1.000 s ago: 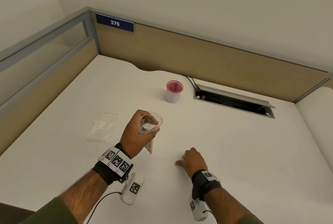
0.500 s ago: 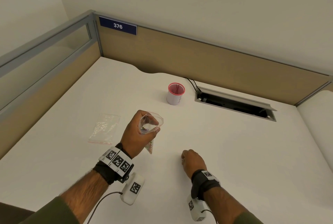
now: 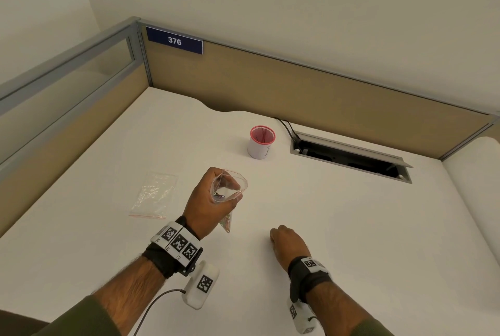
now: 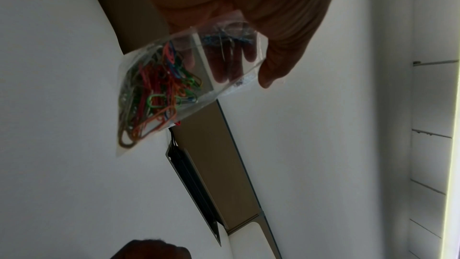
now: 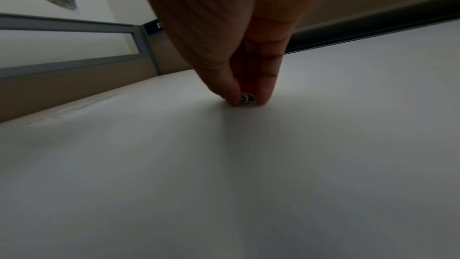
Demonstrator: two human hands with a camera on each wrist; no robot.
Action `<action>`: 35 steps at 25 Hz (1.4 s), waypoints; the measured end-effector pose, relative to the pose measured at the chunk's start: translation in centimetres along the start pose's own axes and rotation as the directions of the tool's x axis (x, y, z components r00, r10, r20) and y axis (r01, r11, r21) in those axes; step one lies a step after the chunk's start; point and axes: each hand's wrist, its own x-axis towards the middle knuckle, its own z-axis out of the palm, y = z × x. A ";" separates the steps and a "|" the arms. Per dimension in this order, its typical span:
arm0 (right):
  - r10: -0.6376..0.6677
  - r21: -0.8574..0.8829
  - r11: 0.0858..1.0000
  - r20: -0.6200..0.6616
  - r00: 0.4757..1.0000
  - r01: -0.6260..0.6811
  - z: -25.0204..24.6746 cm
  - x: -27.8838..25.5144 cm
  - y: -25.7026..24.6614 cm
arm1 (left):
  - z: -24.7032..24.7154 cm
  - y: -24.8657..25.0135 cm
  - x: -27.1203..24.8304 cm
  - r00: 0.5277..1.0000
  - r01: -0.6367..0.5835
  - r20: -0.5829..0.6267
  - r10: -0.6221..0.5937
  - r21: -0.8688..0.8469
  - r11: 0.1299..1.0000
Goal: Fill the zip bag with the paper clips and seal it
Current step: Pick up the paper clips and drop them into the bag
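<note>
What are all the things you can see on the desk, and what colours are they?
zip bag: one, clear with a red strip at the mouth, held open above the desk
paper clips: many, mixed colours, inside the held bag
paper clip: one, pale, at the desk surface between fingertips
second bag: one, clear with a red edge, flat on the desk, left
cup: one, white with pink rim, far middle of the desk
cable slot: one, grey and black, far right
number sign: one, blue, reads 376, on the partition
desk: one, white
left hand: grips the zip bag
right hand: pinches the single clip
</note>
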 end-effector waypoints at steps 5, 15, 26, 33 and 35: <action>0.035 0.168 0.985 -0.028 0.999 -0.030 -0.7 0.2 0.9 | 0.3 -0.1 0.2 1.000 0.002 0.006 -0.002 -0.003 1.000; -0.052 0.667 0.622 -0.486 0.872 0.409 -19.6 -3.5 -4.8 | 1.8 -1.1 0.6 0.999 0.026 0.030 -0.026 0.012 1.000; -0.295 0.383 0.793 -0.440 0.848 0.474 -19.7 -3.0 -8.3 | 2.9 -1.0 1.0 0.999 0.028 0.034 -0.029 0.026 0.999; 0.087 0.427 0.903 -0.289 0.953 0.046 -11.7 -1.5 0.9 | 1.9 -1.0 0.6 0.999 0.023 0.035 -0.023 -0.008 1.000; 0.150 0.281 0.950 -0.027 0.988 -0.136 -6.5 -1.5 2.2 | 1.4 -1.0 0.5 0.999 0.023 0.036 -0.023 -0.016 1.000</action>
